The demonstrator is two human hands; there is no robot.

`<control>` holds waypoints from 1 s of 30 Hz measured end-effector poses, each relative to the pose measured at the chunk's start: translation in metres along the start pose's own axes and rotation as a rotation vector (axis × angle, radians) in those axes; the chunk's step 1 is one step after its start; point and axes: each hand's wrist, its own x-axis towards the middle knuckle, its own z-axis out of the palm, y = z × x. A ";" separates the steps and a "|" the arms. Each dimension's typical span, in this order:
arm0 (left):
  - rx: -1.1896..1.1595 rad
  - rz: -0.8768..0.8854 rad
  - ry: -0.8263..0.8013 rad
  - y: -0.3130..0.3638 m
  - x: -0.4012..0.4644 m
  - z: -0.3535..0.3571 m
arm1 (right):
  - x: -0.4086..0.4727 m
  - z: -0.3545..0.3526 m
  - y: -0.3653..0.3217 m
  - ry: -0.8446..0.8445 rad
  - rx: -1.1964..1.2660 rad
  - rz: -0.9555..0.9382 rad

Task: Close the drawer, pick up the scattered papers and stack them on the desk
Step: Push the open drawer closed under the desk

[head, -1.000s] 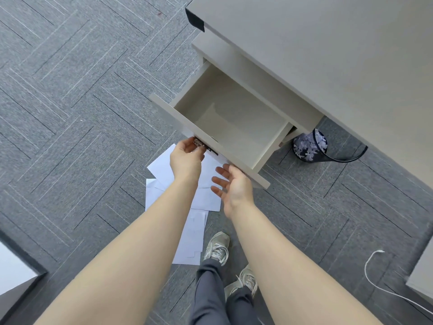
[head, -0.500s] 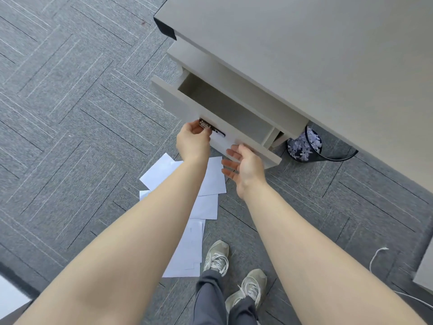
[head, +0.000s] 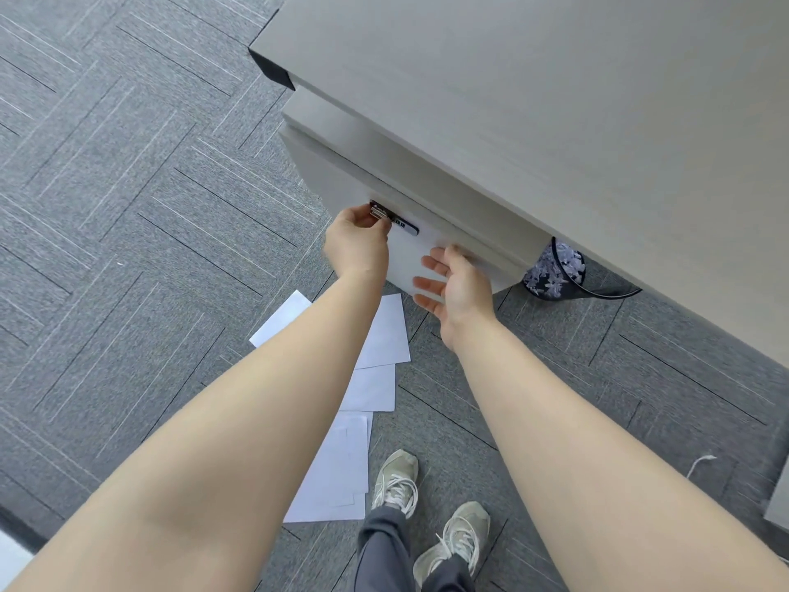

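Observation:
The pale grey drawer (head: 337,173) sits pushed flush into the cabinet under the desk (head: 555,100). My left hand (head: 356,245) grips the metal handle (head: 390,217) on the drawer front. My right hand (head: 457,284) lies flat against the drawer front, fingers spread, holding nothing. Several white papers (head: 375,378) lie scattered on the carpet below my arms, partly hidden by my left forearm.
Grey patterned carpet (head: 128,249) covers the floor. A black wire bin with a patterned liner (head: 555,267) stands under the desk to the right. My feet in pale sneakers (head: 397,480) stand beside the papers. A white cable (head: 700,461) lies at the right.
The drawer went from wide open to pushed fully in. Both hands moved forward with it, the left on the handle, the right flat on the front.

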 end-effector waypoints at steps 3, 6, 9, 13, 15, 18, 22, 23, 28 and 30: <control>-0.001 0.009 -0.005 0.003 0.005 0.005 | 0.005 0.001 -0.005 0.002 0.002 -0.008; -0.015 0.018 0.005 0.006 0.008 0.009 | 0.009 0.000 -0.006 0.003 -0.014 -0.018; -0.010 0.040 0.017 0.006 0.011 0.012 | 0.011 0.000 -0.008 0.010 -0.024 -0.024; 0.042 0.072 0.014 0.009 0.014 0.012 | 0.012 0.003 -0.012 0.008 -0.014 -0.017; 0.070 0.085 0.007 0.010 0.014 0.012 | 0.012 0.002 -0.012 0.005 -0.024 -0.025; 0.199 0.163 -0.010 0.012 0.009 0.009 | 0.010 0.001 -0.012 -0.007 -0.034 -0.023; 0.618 0.389 -0.019 0.015 0.005 0.002 | 0.009 0.001 -0.013 -0.016 -0.039 -0.020; 0.717 0.443 -0.020 0.015 0.005 0.000 | 0.009 0.000 -0.013 -0.013 -0.049 -0.025; 1.004 0.589 -0.058 0.019 0.006 -0.004 | 0.008 -0.001 -0.015 -0.016 -0.096 -0.036; 1.084 0.628 -0.070 0.020 0.007 -0.006 | 0.008 -0.002 -0.016 -0.018 -0.118 -0.035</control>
